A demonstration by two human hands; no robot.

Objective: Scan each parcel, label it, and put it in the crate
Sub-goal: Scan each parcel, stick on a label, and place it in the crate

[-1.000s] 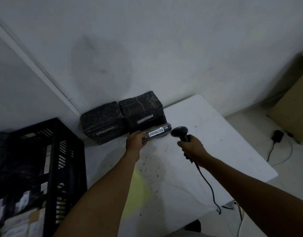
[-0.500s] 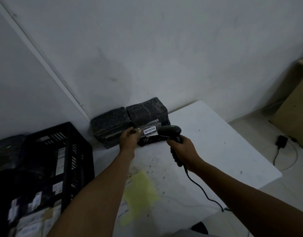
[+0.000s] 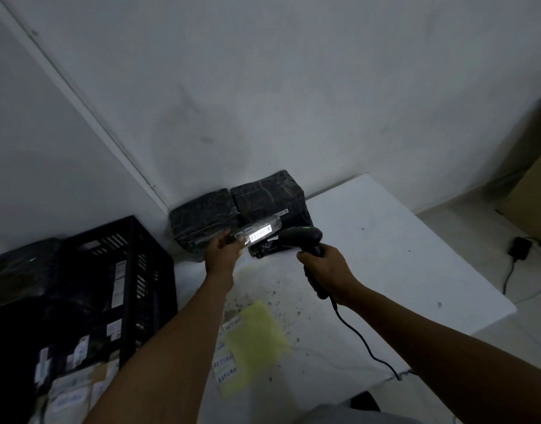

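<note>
Scanner (image 3: 304, 240) in right hand (image 3: 324, 267), aimed at parcel (image 3: 260, 234), prob. gripped by left hand (image 3: 223, 255)

Both bare arms reach forward, nearly straight, with the hands close together. The left hand (image 3: 223, 250) shows its back to the camera, fingers curled and pinching. The right hand (image 3: 324, 266) is fisted in a grip, knuckles up, wrist slightly bent.

Dim, grey exposure; wide-angle bending at edges. Glare washed the barcode label (image 3: 260, 233). Crate (image 3: 110, 289) left of it lay in deep, slightly blurred shadow.
</note>
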